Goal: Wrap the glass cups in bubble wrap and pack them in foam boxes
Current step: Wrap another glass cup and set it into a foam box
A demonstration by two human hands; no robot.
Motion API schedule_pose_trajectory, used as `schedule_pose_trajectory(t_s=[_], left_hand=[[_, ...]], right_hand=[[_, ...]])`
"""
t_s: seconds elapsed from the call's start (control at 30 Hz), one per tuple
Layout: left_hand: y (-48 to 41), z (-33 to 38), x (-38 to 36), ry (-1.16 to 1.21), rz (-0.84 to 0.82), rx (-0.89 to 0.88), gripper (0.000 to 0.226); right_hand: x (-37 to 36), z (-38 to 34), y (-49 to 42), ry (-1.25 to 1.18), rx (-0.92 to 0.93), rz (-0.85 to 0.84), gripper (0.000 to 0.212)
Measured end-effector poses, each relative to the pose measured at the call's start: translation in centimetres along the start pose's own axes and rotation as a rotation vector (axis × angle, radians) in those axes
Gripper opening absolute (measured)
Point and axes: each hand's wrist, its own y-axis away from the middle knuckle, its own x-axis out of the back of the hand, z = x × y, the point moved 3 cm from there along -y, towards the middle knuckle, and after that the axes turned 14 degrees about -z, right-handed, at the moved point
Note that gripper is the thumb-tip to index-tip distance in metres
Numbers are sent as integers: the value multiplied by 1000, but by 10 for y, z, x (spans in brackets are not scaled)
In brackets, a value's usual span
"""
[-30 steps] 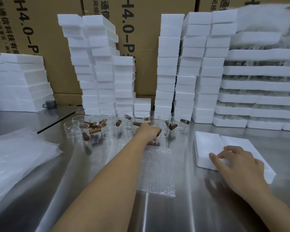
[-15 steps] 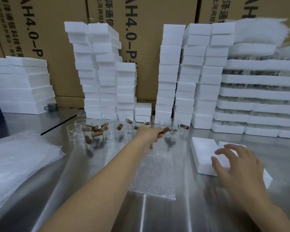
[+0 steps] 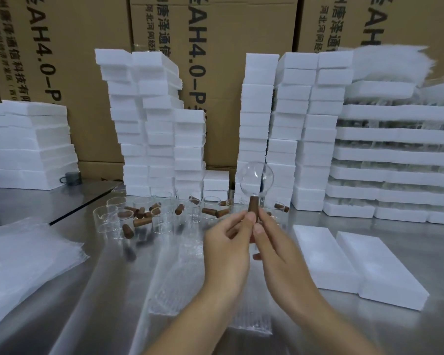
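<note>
A clear glass cup [image 3: 256, 178] with a brown wooden handle [image 3: 253, 204] is held up above the steel table, its round mouth facing me. My left hand [image 3: 226, 242] and my right hand [image 3: 274, 242] both pinch the handle's lower end. Under my forearms a sheet of bubble wrap [image 3: 205, 283] lies flat on the table. Two open white foam box halves [image 3: 354, 262] lie side by side at the right. Several more glass cups with wooden handles [image 3: 149, 213] stand and lie in a cluster behind.
Tall stacks of white foam boxes [image 3: 290, 129] line the back, with cardboard cartons [image 3: 215, 73] behind them. A pile of plastic sheets [image 3: 23, 262] covers the table's left. Low foam stacks [image 3: 28, 144] stand at far left.
My left hand lifted a cup from the cluster and drew it toward me. My right hand left the foam box and joined it on the handle.
</note>
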Motion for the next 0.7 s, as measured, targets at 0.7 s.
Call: schedule_pose_trajectory(t_s=[0.7], left_hand=[[4,6,-12,-14,-78,-125,14]], right_hand=[[10,-13,18,-3,141,45,45]])
